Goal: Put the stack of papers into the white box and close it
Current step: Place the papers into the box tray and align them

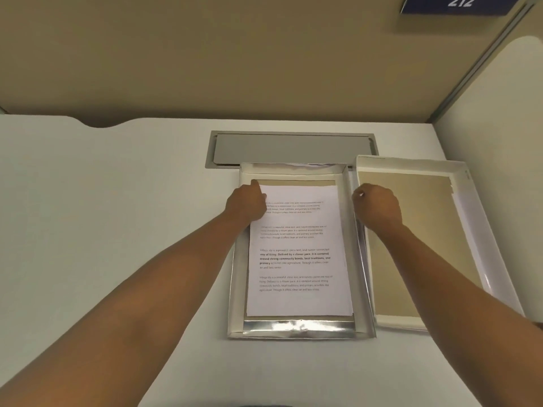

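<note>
The shallow white box (293,329) lies open in the middle of the desk, its inner walls shiny. The stack of papers (298,254) lies flat inside it, printed text facing up. My left hand (245,205) rests on the stack's far left corner with its fingers curled down onto the sheets. My right hand (377,205) hovers with curled fingers over the box's right wall, at the gap to the lid. The box lid (411,164) lies upside down just right of the box, showing its brown inside.
A grey cable hatch (291,148) is set into the white desk (117,201) right behind the box. A tan partition (235,54) closes the back and right side. A blue sign (459,2) reading 212 hangs at the top right.
</note>
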A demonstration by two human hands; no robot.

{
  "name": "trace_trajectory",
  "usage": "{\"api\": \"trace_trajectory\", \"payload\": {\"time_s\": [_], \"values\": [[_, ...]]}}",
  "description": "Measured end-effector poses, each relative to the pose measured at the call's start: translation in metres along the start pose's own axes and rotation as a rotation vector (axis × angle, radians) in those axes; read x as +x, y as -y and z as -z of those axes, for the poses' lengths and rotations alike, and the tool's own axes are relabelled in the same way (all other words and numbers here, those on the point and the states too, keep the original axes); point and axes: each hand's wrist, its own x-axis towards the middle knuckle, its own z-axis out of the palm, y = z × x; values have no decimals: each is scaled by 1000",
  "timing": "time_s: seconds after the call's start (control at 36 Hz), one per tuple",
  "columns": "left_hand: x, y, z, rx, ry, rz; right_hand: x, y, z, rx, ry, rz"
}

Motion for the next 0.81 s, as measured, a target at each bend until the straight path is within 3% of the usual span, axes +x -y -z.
{"api": "trace_trajectory", "payload": {"time_s": [0.17, 0.36, 0.67, 0.81], "values": [[-32, -10, -4, -17, 119, 71, -48, -39, 1, 34, 76, -106], [-59, -9, 2, -69, 102, 127, -98, -58, -4, 12, 195, -152], [-100, -3, 2, -120, 69, 31, -148, -50, -5, -28, 250, -143], [-117, -4, 5, -149, 72, -23, -158, -41, -5, -55, 190, -158]]}}
